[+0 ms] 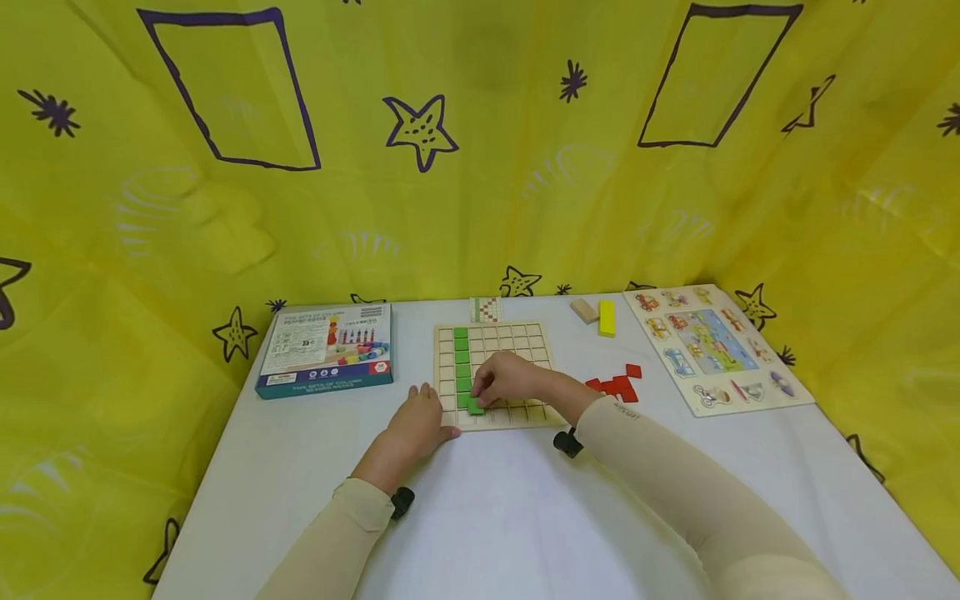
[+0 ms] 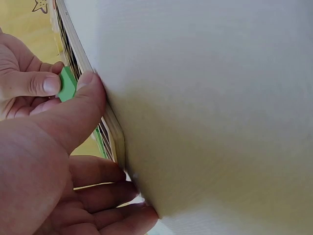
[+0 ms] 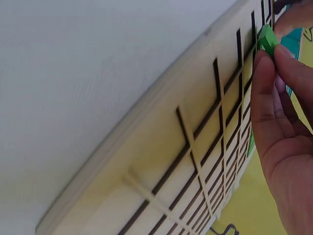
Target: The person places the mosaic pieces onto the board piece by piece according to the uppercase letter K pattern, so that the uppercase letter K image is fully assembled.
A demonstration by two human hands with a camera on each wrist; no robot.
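Note:
A wooden grid board (image 1: 517, 337) lies on the table, with a column of green square tiles (image 1: 462, 358) in its second column from the left. My right hand (image 1: 506, 379) pinches one green tile (image 3: 267, 40) between thumb and fingertips. That tile is tilted, at the near end of the green column; whether it touches the board I cannot tell. At the board's near left corner rests my left hand (image 1: 411, 423). Its thumb (image 2: 90, 90) presses the near edge, and its loosely extended fingers lie along the left side.
Several red tiles (image 1: 618, 387) lie right of the board. A small pattern card (image 1: 486, 309) is behind it. Farther right are a yellow block (image 1: 607, 318), a plain wooden block (image 1: 583, 311) and a picture puzzle (image 1: 712, 346). A toy box (image 1: 326, 350) stands at the left.

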